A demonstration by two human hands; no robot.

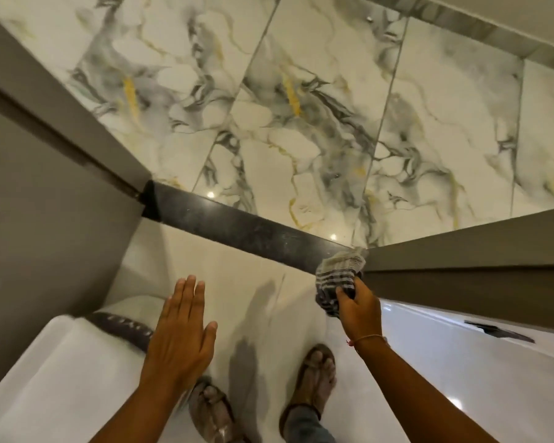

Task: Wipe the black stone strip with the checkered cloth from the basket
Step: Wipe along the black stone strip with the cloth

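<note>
- Nearest my camera, the left hand [179, 334] is spread flat with fingers straight, gripping nothing, above a white fixture [61, 372] at lower left.
- Below it I see two sandalled feet [314, 378] on pale floor tile [237, 282].
- Across the doorway runs the black stone strip [237, 222], between grey door frames, with marbled tiles [301, 107] beyond.
- At its right end, the right hand [359, 310] is closed on the bunched checkered cloth [339, 276], which touches the strip beside the right frame [461, 251].
- I can make out no basket or other container.
</note>
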